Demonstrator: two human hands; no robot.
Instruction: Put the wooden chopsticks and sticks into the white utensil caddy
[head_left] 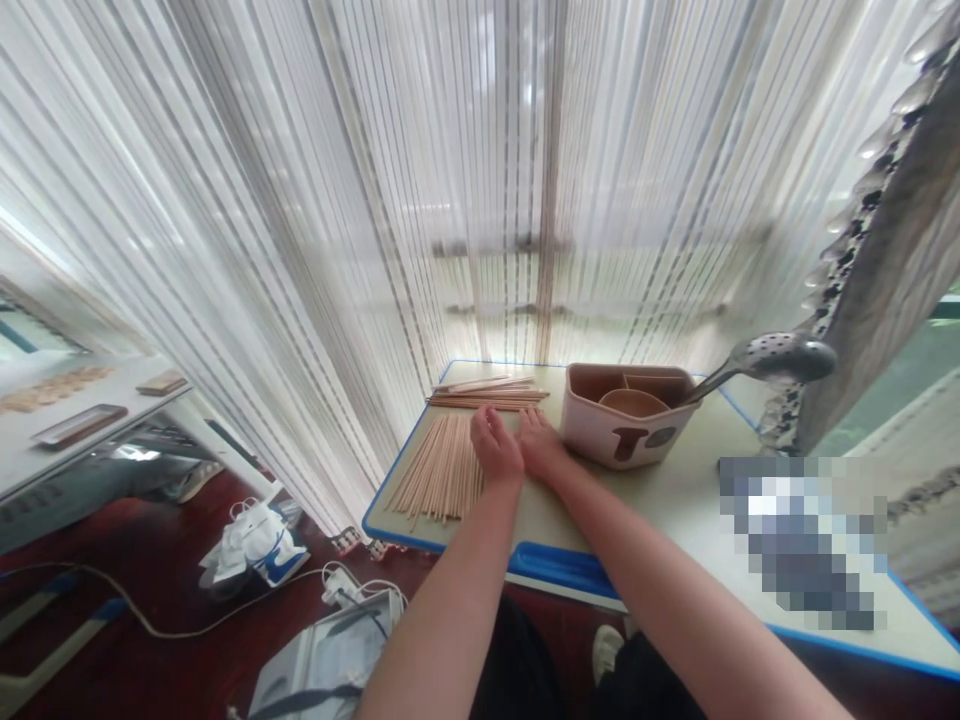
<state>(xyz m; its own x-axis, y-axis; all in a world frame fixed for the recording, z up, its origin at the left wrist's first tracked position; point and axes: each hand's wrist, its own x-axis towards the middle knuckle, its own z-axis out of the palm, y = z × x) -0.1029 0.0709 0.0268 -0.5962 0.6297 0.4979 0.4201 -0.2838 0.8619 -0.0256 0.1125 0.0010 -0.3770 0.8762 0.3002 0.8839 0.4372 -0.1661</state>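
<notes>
My left hand rests on its edge against the right side of a fanned-out layer of light wooden chopsticks, hiding some of them. Its fingers are loosely bent and apart, with nothing visible in them. Beside it, my right hand lies palm down on the table, fingers stretched out just below a second pile of sticks, some darker, lying crosswise at the back. The two hands touch or nearly touch at the wrists. To their right stands a pale utensil holder with a brown inside.
A slotted metal spoon leans out of the holder to the right. A blurred-out object lies at the table's right. String curtains hang behind. A blue tray sits at the front edge. Bags and cables lie on the floor at left.
</notes>
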